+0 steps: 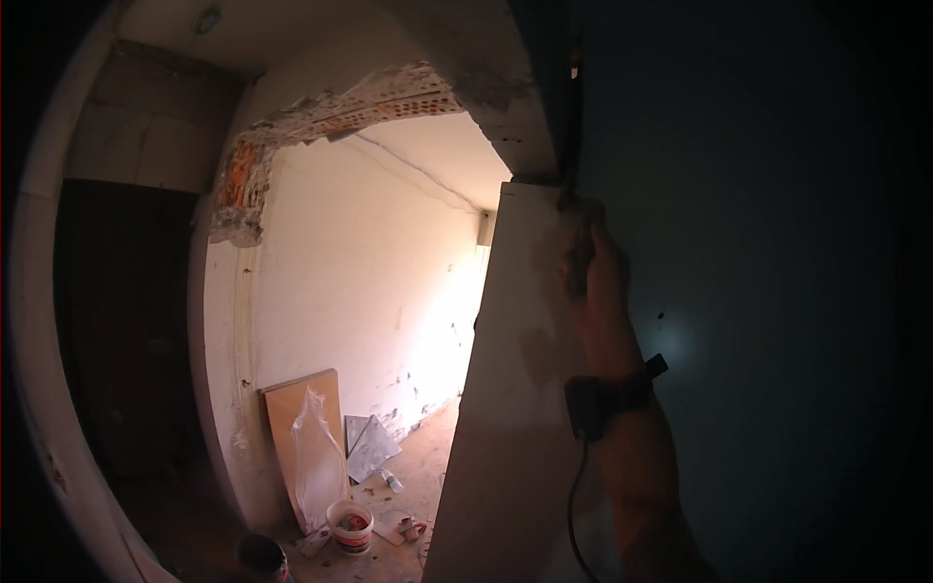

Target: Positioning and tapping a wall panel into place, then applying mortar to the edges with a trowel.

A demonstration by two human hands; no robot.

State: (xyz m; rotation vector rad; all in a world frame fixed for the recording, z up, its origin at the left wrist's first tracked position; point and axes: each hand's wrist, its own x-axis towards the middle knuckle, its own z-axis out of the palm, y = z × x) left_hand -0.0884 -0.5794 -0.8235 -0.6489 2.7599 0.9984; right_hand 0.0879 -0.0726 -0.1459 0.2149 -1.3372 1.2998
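My right hand (pixel 593 255) is raised against the edge of a pale upright panel or wall end (pixel 520 321), just below a rough beam (pixel 510 107). Its fingers are closed around a dark thin bar (pixel 573 146), which runs upward along the gap between the beam and a dark bluish surface (pixel 758 243). Shadow hides the bar's upper end and its exact kind. A black strapped device (pixel 607 400) with a cable sits on my right wrist. My left hand is out of view.
Beyond the broken opening, with exposed brick (pixel 243 180), a wooden board (pixel 309 442) with plastic leans on the wall. A white bucket (pixel 351 539), a dark bucket (pixel 262 559), grey slabs (pixel 369 449) and rubble lie on the floor. A dark doorway (pixel 121 330) is at left.
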